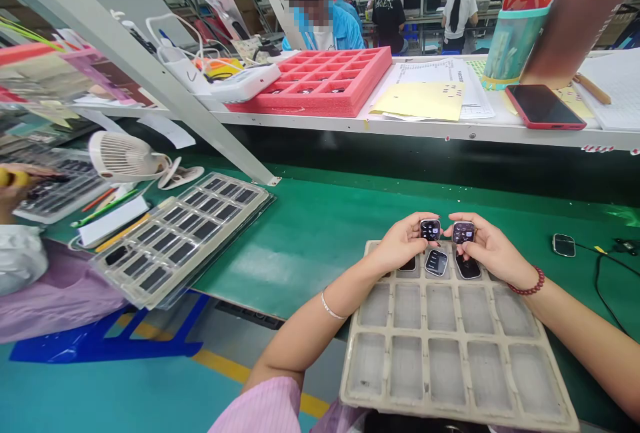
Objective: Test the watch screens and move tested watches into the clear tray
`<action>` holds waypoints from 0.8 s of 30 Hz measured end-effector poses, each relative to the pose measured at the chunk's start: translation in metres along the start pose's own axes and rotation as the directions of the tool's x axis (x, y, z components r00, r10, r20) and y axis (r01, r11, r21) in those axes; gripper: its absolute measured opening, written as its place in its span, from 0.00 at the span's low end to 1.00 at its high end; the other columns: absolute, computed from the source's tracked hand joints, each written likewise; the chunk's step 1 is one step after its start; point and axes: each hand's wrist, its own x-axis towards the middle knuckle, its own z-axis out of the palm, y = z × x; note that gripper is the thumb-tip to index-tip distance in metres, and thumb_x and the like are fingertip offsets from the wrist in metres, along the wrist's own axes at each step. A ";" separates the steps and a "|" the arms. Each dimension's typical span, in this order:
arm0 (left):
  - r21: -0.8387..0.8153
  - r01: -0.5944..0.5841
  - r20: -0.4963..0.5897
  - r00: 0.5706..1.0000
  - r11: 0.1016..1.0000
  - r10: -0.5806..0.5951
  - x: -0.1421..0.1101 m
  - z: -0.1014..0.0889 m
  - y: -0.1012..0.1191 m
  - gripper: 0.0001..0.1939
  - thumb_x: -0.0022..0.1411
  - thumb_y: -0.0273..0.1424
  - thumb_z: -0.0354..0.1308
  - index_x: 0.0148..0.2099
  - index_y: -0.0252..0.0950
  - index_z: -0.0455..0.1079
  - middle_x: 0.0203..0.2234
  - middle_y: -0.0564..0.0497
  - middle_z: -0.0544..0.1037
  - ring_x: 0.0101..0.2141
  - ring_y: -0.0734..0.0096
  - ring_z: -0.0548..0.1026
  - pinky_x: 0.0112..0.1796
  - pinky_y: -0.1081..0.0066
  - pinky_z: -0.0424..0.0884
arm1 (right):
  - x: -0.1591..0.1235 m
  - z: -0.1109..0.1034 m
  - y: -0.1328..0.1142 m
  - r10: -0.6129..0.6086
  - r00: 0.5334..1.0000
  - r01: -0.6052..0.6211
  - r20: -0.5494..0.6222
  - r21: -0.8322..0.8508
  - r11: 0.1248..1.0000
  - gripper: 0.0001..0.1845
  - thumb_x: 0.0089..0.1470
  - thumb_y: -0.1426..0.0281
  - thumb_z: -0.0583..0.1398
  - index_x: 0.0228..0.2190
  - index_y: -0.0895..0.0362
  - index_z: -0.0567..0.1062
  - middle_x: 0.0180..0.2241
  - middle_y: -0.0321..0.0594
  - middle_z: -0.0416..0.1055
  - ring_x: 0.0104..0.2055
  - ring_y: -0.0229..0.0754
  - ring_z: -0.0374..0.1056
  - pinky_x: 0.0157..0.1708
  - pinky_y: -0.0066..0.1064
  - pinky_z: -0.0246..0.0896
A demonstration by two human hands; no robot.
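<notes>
Between the thumb and fingers of my left hand (404, 241) is a smartwatch body (430, 230) with its screen lit. My right hand (487, 246) pinches a second lit smartwatch body (463, 232), held level with the first and a small gap apart. Both hands are over the far row of a beige compartment tray (423, 338). In that row lie a tilted watch body with a lit screen (437, 263) and a dark-screened one (469, 266); another is partly hidden by my left hand. The two nearer rows show bare pockets.
On the green bench, a watch body (565, 245) lies by a black cable (597, 280) at right. At left are a filled tray (185, 233), a white fan (123, 156) and a co-worker's hand (20, 186). The shelf holds a red foam tray (320, 83) and a phone (545, 106).
</notes>
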 end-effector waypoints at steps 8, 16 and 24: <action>0.029 0.010 0.008 1.000 1.000 -0.011 -0.001 -0.001 0.001 0.23 0.54 0.23 0.60 0.53 0.34 0.67 0.41 0.45 0.78 0.34 0.70 0.79 0.39 0.69 0.72 | -0.002 -0.001 -0.001 -0.073 0.997 0.072 -0.016 -0.096 0.993 0.18 0.51 0.72 0.61 0.45 0.53 0.69 0.37 0.41 0.74 0.31 0.40 0.67 0.28 0.32 0.64; -0.012 -0.014 0.027 1.000 1.000 0.014 -0.001 0.000 -0.001 0.29 0.51 0.20 0.62 0.56 0.36 0.65 0.42 0.46 0.76 0.38 0.69 0.78 0.45 0.66 0.71 | -0.001 0.000 0.001 -0.113 0.994 0.111 -0.010 -0.130 0.985 0.23 0.51 0.72 0.61 0.49 0.51 0.66 0.38 0.42 0.74 0.38 0.44 0.70 0.31 0.34 0.67; 0.029 -0.016 0.029 0.999 0.999 0.015 -0.001 -0.002 -0.004 0.30 0.54 0.29 0.65 0.59 0.37 0.64 0.40 0.45 0.78 0.34 0.71 0.78 0.35 0.72 0.70 | -0.002 0.000 -0.001 -0.058 0.998 0.056 -0.025 -0.096 0.994 0.20 0.52 0.67 0.63 0.48 0.52 0.69 0.38 0.42 0.75 0.30 0.41 0.70 0.29 0.35 0.68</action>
